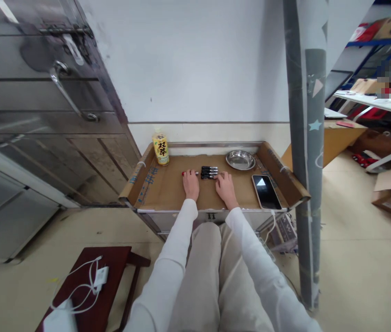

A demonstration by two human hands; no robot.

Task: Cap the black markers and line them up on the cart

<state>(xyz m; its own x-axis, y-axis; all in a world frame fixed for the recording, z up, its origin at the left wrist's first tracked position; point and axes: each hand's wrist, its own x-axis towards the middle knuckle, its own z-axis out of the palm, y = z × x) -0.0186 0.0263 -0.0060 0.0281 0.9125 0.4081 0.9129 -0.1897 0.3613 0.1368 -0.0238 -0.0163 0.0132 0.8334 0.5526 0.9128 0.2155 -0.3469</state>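
Observation:
My left hand rests on the cardboard-lined tabletop, its fingers closed over a red marker. Only the two ends of that marker show past the fingers. Just right of it, several black markers lie side by side in a neat stack of rows. My right hand is at their right ends, fingers curled, with the fingertips on the end of the nearest black marker. How firmly it grips is hard to see at this size.
A yellow-labelled drink bottle stands at the back left. A round metal dish sits at the back right, with a phone on a white cable in front. Folded cardboard walls edge the table. A wrapped pole rises at right; a stool holds a charger.

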